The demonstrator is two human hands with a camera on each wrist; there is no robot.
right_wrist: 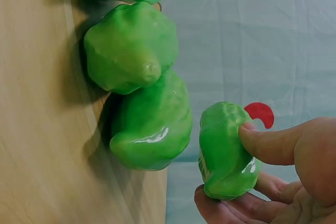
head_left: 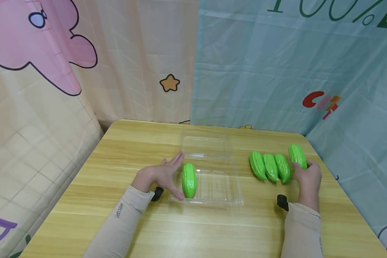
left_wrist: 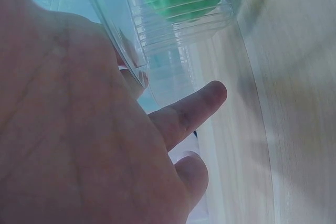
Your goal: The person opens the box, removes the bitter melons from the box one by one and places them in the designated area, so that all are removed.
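Observation:
My right hand (head_left: 310, 179) pinches a shiny green bitter melon (head_left: 297, 155) between thumb and fingers at the right of the table. In the right wrist view the thumb presses one side of this bitter melon (right_wrist: 227, 148), and fingers curl beneath it. Left of it, several more bitter melons (head_left: 271, 167) lie in a row. At the left side of a clear plastic clamshell box (head_left: 217, 201), my left hand (head_left: 162, 175) spreads its fingers along the rim, thumb near the front corner. One bitter melon (head_left: 189, 181) lies lengthwise at the left inside the box.
The box's clear lid (head_left: 206, 145) lies folded back toward the far edge of the wooden table (head_left: 193, 233). Printed curtains (head_left: 245, 71) hang behind the table and at both sides.

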